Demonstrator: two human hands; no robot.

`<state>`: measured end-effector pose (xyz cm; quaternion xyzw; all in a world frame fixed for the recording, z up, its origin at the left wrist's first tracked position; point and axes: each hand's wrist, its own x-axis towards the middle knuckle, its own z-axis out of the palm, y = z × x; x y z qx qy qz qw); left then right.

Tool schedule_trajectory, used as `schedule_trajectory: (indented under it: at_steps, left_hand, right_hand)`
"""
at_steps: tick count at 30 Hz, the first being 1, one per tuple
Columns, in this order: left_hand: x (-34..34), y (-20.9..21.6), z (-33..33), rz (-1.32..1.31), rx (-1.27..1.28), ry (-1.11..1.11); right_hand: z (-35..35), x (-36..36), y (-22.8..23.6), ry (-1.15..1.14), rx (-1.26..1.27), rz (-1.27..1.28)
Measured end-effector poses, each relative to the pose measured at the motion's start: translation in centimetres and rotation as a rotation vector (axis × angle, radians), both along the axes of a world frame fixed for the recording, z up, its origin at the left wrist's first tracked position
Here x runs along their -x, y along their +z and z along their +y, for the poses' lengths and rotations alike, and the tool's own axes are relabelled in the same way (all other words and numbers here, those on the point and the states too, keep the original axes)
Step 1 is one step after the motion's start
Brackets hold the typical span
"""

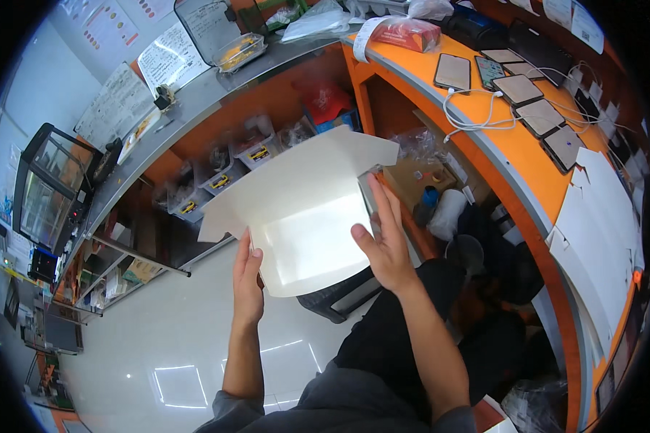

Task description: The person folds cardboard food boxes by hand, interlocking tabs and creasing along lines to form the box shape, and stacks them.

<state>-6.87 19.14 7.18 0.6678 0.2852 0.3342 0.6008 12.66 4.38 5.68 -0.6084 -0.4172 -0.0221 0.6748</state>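
Note:
A white cardboard box (318, 238) with its lid (296, 173) raised is held up in front of me, above my lap. Its inside faces me and nothing lies in it. My left hand (247, 285) grips the left side wall, fingers behind and thumb along the edge. On the opposite wall, my right hand (388, 249) has its thumb at the inner edge and its fingers outside. Flat white cardboard sheets (599, 238) lie stacked on the orange counter to my right.
Several phones (518, 89) and white cables (477, 115) lie on the orange counter (527, 166). A grey counter (267, 68) curves along the far left, holding a clear food container (240, 52). Clear plastic bins (224, 177) fill the shelf below. A dark stool (332, 299) stands under the box.

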Motion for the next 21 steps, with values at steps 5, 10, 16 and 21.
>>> schedule_trajectory:
  at_steps: [5,10,16,21]
  left_hand:
    - [-0.8,0.0,0.8,-0.051,0.047,-0.099]
    - [-2.1,-0.1,0.5,-0.143,0.136,-0.036]
    - [-2.4,-1.5,3.2,-0.122,0.294,-0.045]
    - [-3.1,-1.5,5.0,0.095,0.027,0.039]
  right_hand:
    - [0.6,-1.9,-0.2,0.332,-0.047,0.359]
    - [0.9,-1.5,-0.5,0.468,-0.147,0.556]
    - [2.3,-1.1,-0.9,0.225,-0.017,0.048]
    - [5.3,-1.9,-1.4,0.105,-0.064,0.150]
